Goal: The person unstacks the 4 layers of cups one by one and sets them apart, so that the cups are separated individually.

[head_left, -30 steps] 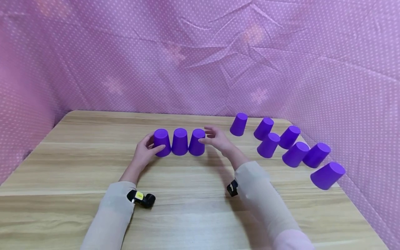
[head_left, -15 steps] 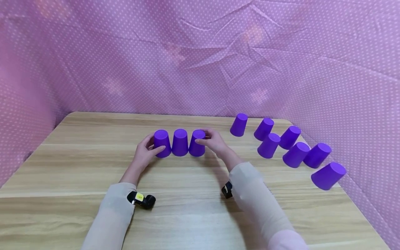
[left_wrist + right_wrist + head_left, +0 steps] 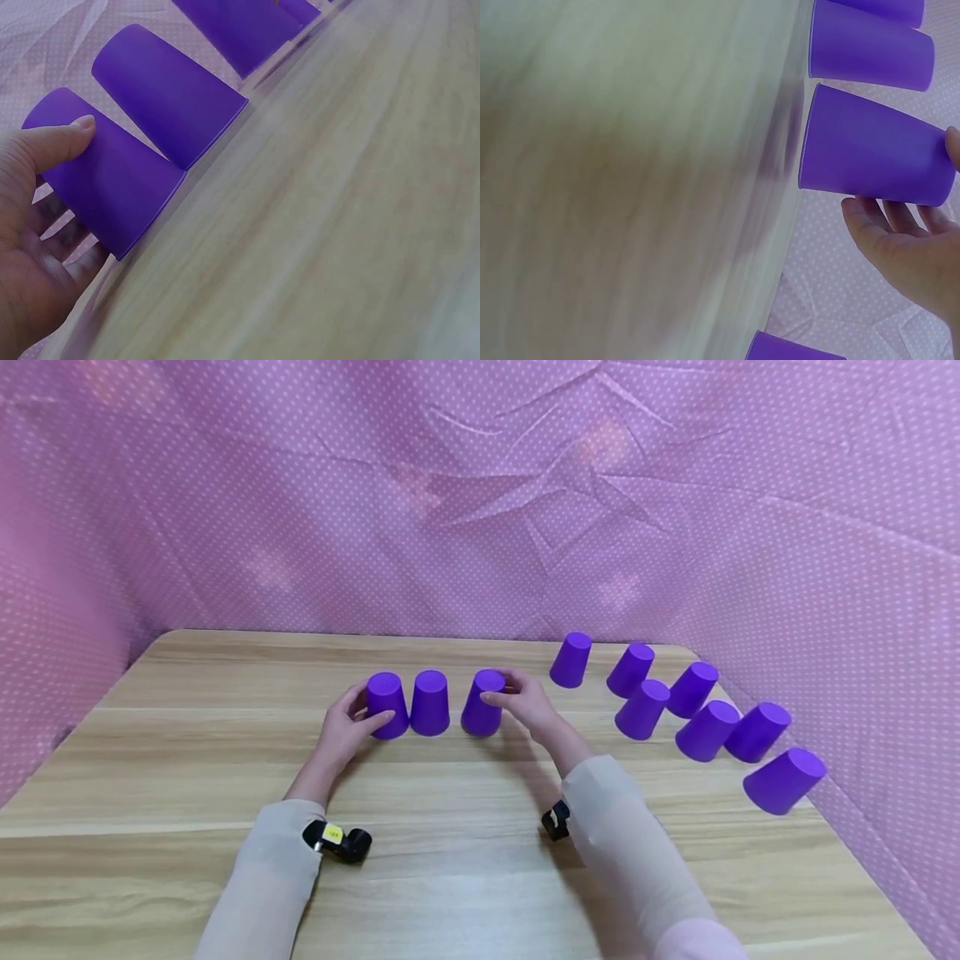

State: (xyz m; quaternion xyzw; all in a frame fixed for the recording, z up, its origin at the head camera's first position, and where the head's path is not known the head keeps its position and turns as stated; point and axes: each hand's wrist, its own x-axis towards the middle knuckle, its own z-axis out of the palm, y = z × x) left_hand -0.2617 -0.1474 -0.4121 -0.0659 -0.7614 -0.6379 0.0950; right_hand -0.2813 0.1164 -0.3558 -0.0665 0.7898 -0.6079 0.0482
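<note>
Three purple cups stand upside down in a row at mid-table. My left hand grips the left cup, its thumb across the near side and the other fingers around the outer side. The middle cup touches that one at the base, as the left wrist view also shows. On the right, my right hand holds the right cup near its top between thumb and fingers. A gap separates this cup from the middle cup. Whether its rim rests on the table I cannot tell.
Several more upside-down purple cups stand at the right side of the wooden table, among them a far one and a near one. A pink dotted cloth hangs behind and along the sides.
My right hand has closed its thumb and fingers on the right cup and moved it a little to the right, away from the middle cup. The left hand has stayed put.
</note>
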